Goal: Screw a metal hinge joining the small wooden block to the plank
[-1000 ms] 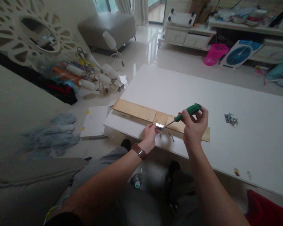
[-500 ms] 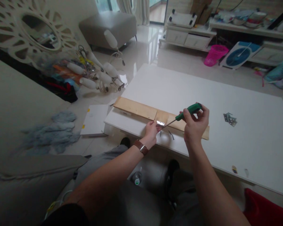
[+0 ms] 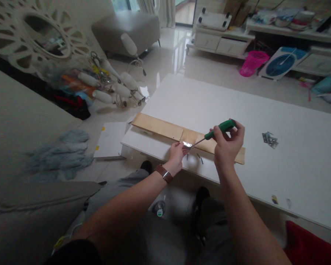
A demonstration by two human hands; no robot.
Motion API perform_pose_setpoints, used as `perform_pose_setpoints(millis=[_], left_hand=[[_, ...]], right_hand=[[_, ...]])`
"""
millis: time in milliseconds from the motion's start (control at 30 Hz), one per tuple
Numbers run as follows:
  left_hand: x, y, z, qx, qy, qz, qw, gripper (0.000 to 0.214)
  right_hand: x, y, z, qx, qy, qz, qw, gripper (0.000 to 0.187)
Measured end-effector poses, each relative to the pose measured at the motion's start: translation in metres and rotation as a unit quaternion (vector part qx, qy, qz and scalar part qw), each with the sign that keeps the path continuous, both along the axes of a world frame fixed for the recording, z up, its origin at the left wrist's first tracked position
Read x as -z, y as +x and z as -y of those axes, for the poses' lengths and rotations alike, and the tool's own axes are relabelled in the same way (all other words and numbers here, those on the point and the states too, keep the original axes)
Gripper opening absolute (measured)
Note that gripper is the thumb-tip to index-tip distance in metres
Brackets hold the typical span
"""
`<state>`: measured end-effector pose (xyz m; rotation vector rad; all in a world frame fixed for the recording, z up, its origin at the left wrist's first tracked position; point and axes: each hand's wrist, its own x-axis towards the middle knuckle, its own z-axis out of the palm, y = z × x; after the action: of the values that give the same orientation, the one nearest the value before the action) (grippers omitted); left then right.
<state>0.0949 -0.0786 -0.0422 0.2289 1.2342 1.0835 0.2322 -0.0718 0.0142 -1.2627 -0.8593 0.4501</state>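
My right hand (image 3: 229,141) is closed round the green handle of a screwdriver (image 3: 220,129), whose shaft slants down to the left. Its tip meets the lower edge of a small shiny metal hinge (image 3: 187,144). The hinge lies against two light wooden boards (image 3: 157,127), near the seam between them. My left hand (image 3: 177,154), with a brown watch strap at its wrist, pinches the hinge from the left. Whether a screw sits under the tip is too small to tell. Several loose screws (image 3: 200,159) lie just in front of the boards.
The boards rest on a large white panel (image 3: 264,110). A pile of metal hinges (image 3: 270,140) lies on its right part. Left of it stand a white box (image 3: 111,140) and a lamp with several white shades (image 3: 121,90). A clear bottle (image 3: 159,208) is on the floor by my feet.
Almost nothing differs. My right hand and the screwdriver have shifted very slightly, while the hinge and my left hand hold their place at the boards.
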Motion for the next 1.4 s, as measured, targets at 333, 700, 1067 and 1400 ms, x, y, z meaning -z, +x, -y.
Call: perform_pose_setpoints(millis=[333,700,1067,1400], left_hand=[[-0.002,0.003,0.001,-0.015,-0.005,0.004,1.0,0.015],[-0.002,0.002,0.002,-0.012,0.002,-0.013,1.0,0.011],[-0.001,0.004,0.005,-0.016,-0.002,-0.019,1.0,0.01],[-0.002,0.003,0.005,-0.01,0.006,-0.02,1.0,0.009]], right_hand=[[0.0,0.007,0.001,0.009,0.005,0.006,1.0,0.057],[0.002,0.004,-0.002,0.005,0.003,0.008,1.0,0.057],[0.005,0.007,-0.004,0.008,0.002,0.013,1.0,0.059],[-0.009,-0.005,0.003,-0.026,0.017,0.011,0.999,0.062]])
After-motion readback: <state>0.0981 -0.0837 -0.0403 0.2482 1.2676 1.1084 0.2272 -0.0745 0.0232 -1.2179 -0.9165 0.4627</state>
